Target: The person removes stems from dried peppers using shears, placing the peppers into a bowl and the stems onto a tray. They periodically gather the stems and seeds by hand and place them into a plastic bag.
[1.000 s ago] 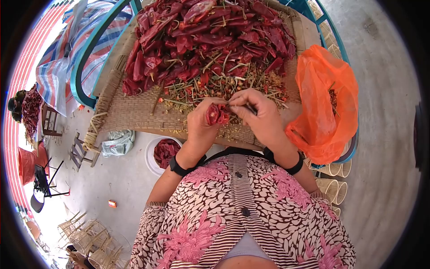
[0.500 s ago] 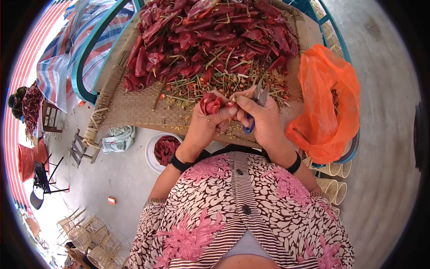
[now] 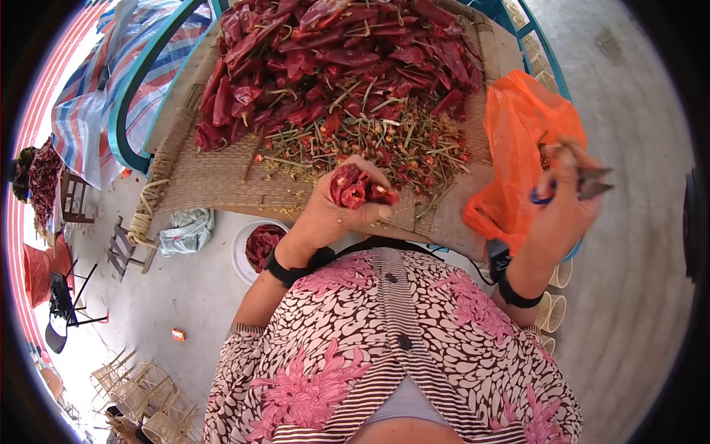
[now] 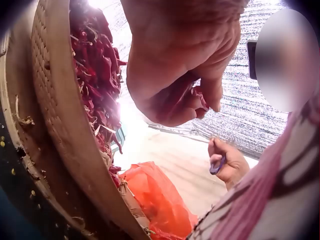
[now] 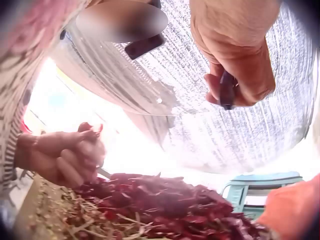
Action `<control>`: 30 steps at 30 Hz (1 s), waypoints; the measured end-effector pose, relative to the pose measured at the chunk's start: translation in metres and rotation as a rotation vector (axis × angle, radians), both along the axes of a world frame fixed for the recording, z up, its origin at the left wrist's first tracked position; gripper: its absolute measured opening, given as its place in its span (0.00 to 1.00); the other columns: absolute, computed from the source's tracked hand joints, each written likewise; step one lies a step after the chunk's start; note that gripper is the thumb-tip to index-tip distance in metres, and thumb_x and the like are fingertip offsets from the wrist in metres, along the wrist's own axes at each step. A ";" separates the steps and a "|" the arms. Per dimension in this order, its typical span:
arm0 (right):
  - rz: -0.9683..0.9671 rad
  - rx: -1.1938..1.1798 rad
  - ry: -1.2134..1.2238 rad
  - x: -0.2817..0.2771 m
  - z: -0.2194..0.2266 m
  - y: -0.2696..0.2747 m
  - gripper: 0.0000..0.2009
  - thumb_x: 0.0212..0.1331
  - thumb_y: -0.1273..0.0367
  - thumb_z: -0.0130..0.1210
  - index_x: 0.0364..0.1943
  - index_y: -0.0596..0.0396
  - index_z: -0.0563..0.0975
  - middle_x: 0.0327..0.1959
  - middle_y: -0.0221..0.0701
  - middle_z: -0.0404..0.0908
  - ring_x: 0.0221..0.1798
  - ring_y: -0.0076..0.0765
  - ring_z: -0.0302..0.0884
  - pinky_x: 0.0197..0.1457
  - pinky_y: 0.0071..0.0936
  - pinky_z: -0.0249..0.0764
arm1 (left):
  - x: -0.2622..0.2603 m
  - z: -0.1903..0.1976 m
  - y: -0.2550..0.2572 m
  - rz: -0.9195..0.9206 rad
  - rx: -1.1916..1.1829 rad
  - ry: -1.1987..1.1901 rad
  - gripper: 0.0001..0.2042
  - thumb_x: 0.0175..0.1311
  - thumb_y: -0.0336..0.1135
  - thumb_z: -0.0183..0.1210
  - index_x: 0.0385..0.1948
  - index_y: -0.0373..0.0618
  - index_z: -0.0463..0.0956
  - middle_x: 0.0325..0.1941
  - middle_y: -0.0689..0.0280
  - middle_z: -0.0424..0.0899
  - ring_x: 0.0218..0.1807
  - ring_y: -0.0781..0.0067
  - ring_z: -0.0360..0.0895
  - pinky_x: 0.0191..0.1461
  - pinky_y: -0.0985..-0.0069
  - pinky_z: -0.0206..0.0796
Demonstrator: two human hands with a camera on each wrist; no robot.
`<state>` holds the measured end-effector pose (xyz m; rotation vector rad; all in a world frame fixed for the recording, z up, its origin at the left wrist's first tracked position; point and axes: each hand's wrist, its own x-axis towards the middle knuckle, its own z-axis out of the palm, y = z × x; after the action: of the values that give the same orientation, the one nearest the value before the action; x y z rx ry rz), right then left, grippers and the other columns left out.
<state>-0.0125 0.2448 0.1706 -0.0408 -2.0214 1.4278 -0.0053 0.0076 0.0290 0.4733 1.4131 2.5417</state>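
In the head view my left hand grips dried red chilli peppers over the front edge of the woven mat. Off to the right, my right hand is raised over the orange plastic bag and blurred. It holds small scissors, their grey blades pointing right and a blue handle loop at the fingers. That handle shows purplish in both wrist views. Beyond my left hand lies a big heap of red chillies, with cut stems and seeds strewn along its near side.
The woven mat lies on a teal-framed stand. Below its front edge stands a white bucket with chillies in it. A pale plastic bag and a small wooden stool are on the floor to the left.
My right hand has left the chillies at my left hand and swung right, over the orange bag, scissors still in it. My left hand keeps its hold on the chillies.
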 end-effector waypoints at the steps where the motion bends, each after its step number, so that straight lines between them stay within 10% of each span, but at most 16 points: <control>1: -0.098 0.173 0.122 -0.003 0.001 0.014 0.07 0.63 0.71 0.55 0.40 0.61 0.76 0.37 0.35 0.80 0.23 0.19 0.71 0.25 0.18 0.66 | 0.001 0.000 -0.001 0.040 -0.066 -0.026 0.15 0.47 0.23 0.70 0.35 0.43 0.72 0.36 0.67 0.77 0.38 0.75 0.73 0.44 0.77 0.66; 3: -0.295 0.526 0.380 -0.015 -0.003 0.049 0.08 0.64 0.71 0.53 0.42 0.62 0.76 0.39 0.35 0.80 0.25 0.21 0.72 0.30 0.21 0.70 | 0.001 0.001 -0.004 0.119 -0.188 -0.068 0.17 0.45 0.21 0.69 0.35 0.43 0.72 0.36 0.66 0.76 0.38 0.75 0.73 0.44 0.78 0.65; 6: -0.425 1.006 -0.233 -0.027 -0.017 0.107 0.10 0.65 0.69 0.51 0.45 0.60 0.76 0.41 0.35 0.79 0.28 0.24 0.73 0.36 0.22 0.72 | 0.001 -0.009 -0.015 0.109 -0.093 -0.163 0.09 0.56 0.30 0.62 0.37 0.44 0.73 0.37 0.68 0.79 0.39 0.82 0.73 0.45 0.80 0.66; 9: -0.415 0.661 -0.225 -0.026 -0.019 0.088 0.11 0.66 0.68 0.50 0.46 0.59 0.76 0.41 0.34 0.78 0.27 0.23 0.73 0.35 0.21 0.72 | -0.006 -0.019 -0.009 0.219 0.070 -0.124 0.05 0.61 0.32 0.56 0.34 0.43 0.72 0.35 0.64 0.81 0.39 0.77 0.76 0.46 0.77 0.67; 13: 0.177 0.188 -0.540 -0.024 -0.023 -0.001 0.11 0.67 0.66 0.49 0.47 0.58 0.74 0.42 0.35 0.75 0.26 0.23 0.75 0.31 0.23 0.72 | -0.007 -0.024 -0.009 0.266 0.226 -0.235 0.07 0.58 0.28 0.58 0.31 0.45 0.68 0.27 0.68 0.73 0.35 0.70 0.74 0.46 0.70 0.66; 15: 0.301 0.370 -0.654 -0.063 -0.082 -0.002 0.12 0.63 0.68 0.50 0.47 0.59 0.73 0.48 0.44 0.75 0.33 0.37 0.80 0.36 0.35 0.76 | -0.007 -0.032 -0.011 0.259 0.170 -0.189 0.08 0.57 0.26 0.60 0.32 0.45 0.68 0.26 0.68 0.72 0.33 0.72 0.74 0.43 0.72 0.66; 17: -0.056 1.106 -0.424 -0.097 -0.133 0.006 0.12 0.60 0.70 0.50 0.46 0.61 0.73 0.52 0.53 0.72 0.42 0.56 0.80 0.45 0.48 0.75 | -0.006 -0.036 -0.008 0.289 0.124 -0.287 0.09 0.57 0.25 0.61 0.32 0.45 0.68 0.26 0.69 0.72 0.32 0.73 0.73 0.40 0.73 0.66; 19: -0.133 1.042 -0.664 -0.129 -0.141 0.010 0.16 0.58 0.72 0.49 0.51 0.59 0.72 0.55 0.54 0.72 0.51 0.63 0.74 0.52 0.52 0.71 | -0.007 -0.037 -0.008 0.290 0.151 -0.334 0.09 0.57 0.24 0.61 0.33 0.45 0.68 0.26 0.69 0.72 0.31 0.74 0.73 0.39 0.75 0.66; 22: -0.141 1.269 -0.628 -0.191 -0.207 0.065 0.14 0.59 0.70 0.51 0.48 0.59 0.74 0.45 0.53 0.77 0.45 0.58 0.79 0.46 0.47 0.75 | -0.008 -0.040 -0.010 0.265 0.197 -0.340 0.08 0.58 0.25 0.61 0.33 0.45 0.69 0.25 0.70 0.73 0.30 0.75 0.73 0.38 0.76 0.66; 25: 0.033 0.954 -0.924 -0.194 -0.191 0.059 0.12 0.61 0.69 0.51 0.45 0.61 0.76 0.34 0.50 0.79 0.32 0.51 0.82 0.36 0.41 0.76 | -0.005 -0.039 -0.012 0.276 0.064 -0.382 0.09 0.58 0.27 0.62 0.34 0.45 0.69 0.25 0.71 0.74 0.30 0.77 0.74 0.36 0.78 0.65; 30: 0.217 0.595 -0.620 -0.119 -0.146 0.021 0.13 0.63 0.69 0.52 0.47 0.64 0.76 0.24 0.35 0.78 0.19 0.28 0.75 0.23 0.26 0.69 | -0.003 -0.037 -0.011 0.286 0.002 -0.374 0.10 0.58 0.29 0.63 0.36 0.47 0.70 0.28 0.72 0.77 0.29 0.80 0.75 0.31 0.83 0.62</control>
<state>-0.1310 0.2660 0.0247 -0.0074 -2.9759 0.9353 -0.0082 -0.0038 -0.0077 -0.2149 1.4153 2.6584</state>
